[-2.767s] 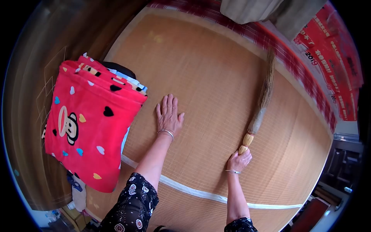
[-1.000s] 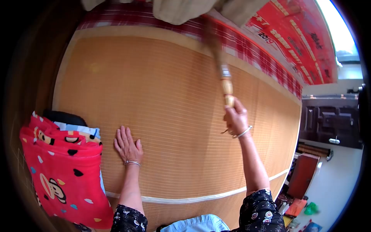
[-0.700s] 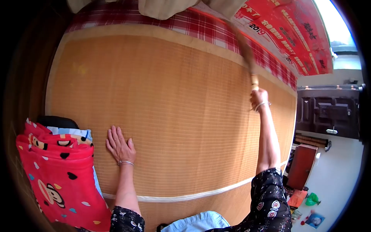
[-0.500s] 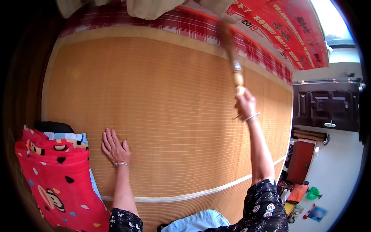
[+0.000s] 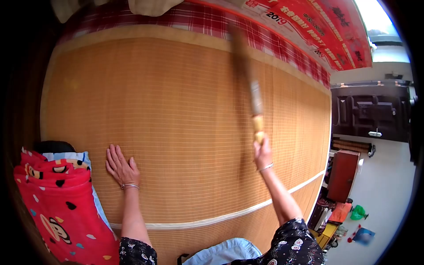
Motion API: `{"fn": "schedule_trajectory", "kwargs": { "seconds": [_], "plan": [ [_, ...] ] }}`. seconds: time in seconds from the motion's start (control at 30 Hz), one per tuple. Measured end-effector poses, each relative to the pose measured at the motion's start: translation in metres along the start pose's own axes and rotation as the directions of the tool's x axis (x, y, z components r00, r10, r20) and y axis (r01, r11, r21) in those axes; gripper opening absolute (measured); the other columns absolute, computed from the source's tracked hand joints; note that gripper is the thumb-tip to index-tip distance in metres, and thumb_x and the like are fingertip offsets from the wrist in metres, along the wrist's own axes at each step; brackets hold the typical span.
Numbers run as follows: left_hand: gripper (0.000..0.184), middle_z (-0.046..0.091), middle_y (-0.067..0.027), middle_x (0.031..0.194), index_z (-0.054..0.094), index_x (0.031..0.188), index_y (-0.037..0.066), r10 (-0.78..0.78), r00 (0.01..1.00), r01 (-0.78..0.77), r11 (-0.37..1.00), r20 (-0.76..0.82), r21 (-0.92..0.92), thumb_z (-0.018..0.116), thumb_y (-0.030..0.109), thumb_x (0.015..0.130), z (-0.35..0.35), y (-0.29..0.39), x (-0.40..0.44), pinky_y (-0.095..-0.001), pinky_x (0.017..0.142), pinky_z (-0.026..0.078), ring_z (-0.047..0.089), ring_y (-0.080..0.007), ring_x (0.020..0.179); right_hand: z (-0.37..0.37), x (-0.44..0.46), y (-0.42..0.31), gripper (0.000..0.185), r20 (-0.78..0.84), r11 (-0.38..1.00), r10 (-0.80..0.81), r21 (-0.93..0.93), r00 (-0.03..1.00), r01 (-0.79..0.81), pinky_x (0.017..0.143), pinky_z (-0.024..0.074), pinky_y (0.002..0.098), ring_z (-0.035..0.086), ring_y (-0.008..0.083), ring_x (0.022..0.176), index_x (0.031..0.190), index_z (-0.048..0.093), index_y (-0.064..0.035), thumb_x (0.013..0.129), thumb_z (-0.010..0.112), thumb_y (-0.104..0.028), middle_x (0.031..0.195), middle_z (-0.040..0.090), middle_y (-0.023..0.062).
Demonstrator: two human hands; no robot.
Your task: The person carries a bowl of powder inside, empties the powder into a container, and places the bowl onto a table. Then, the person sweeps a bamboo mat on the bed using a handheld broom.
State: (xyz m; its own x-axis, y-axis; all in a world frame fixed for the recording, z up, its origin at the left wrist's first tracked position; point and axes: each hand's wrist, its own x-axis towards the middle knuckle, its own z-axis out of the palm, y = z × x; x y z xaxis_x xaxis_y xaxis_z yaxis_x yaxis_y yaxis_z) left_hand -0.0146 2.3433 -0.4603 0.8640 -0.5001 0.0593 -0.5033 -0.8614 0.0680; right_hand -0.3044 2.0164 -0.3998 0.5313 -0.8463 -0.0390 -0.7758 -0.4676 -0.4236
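A woven tan mat (image 5: 176,106) with a white band near its front covers the bed. My left hand (image 5: 123,166) lies flat on it, fingers spread, just right of a folded red blanket (image 5: 62,207) with hearts and a monkey face. In my right hand (image 5: 263,152) is the pale handle of a straw brush (image 5: 255,99). Its bristles point toward the far edge and are smeared by motion. A shadow falls on the mat beside the brush, and whether the bristles touch the mat I cannot tell.
Red plaid cloth (image 5: 198,23) borders the mat's far side, below red printed posters (image 5: 318,26). A dark door (image 5: 371,112) and a red-brown box (image 5: 343,176) are at the right. A light blue cloth item (image 5: 225,252) lies at the near edge, before my body.
The brush and my right hand have come back toward me from the far plaid edge. My left hand stays flat on the mat. The view has shifted, bringing more of the right side into sight.
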Motion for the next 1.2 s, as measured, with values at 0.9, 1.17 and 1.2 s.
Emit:
{"fn": "schedule_trajectory", "kwargs": {
  "seconds": [0.9,1.17,1.2],
  "plan": [
    [0.065,0.014,-0.0152,0.143,0.021,0.133,-0.003,0.045,0.998,-0.044,0.999,0.038,-0.01,0.045,0.031,0.083,0.01,0.218,-0.126,-0.0424,0.105,0.01,0.01,-0.0286,0.133,0.081,-0.071,0.031,0.061,-0.334,0.945,-0.24,-0.296,0.912,0.14,0.057,0.0431,0.0325,0.05,0.0223,0.076,0.122,0.04,-0.0057,0.069,0.064,-0.026,0.09,0.05,0.0076],
    [0.066,0.015,-0.0135,0.143,0.022,0.133,-0.001,0.036,0.999,-0.036,0.999,-0.038,0.002,0.049,0.027,0.08,0.015,0.22,-0.126,-0.0414,0.105,0.012,0.012,-0.0274,0.133,0.049,-0.049,0.04,0.057,-0.163,0.923,-0.372,-0.168,0.914,0.346,0.055,0.0448,0.0332,0.049,0.0239,0.067,0.12,0.041,-0.0004,0.069,0.063,-0.017,0.077,0.049,0.01],
    [0.066,0.016,-0.0129,0.143,0.022,0.133,-0.001,0.039,0.998,-0.038,0.999,-0.047,0.01,0.049,0.027,0.08,0.013,0.221,-0.126,-0.041,0.105,0.012,0.013,-0.0267,0.132,0.034,-0.045,0.052,0.052,-0.149,0.926,-0.358,-0.183,0.922,0.33,0.053,0.0446,0.0337,0.048,0.0237,0.064,0.116,0.044,-0.0001,0.069,0.062,-0.014,0.072,0.049,0.0097]
  ]
}}
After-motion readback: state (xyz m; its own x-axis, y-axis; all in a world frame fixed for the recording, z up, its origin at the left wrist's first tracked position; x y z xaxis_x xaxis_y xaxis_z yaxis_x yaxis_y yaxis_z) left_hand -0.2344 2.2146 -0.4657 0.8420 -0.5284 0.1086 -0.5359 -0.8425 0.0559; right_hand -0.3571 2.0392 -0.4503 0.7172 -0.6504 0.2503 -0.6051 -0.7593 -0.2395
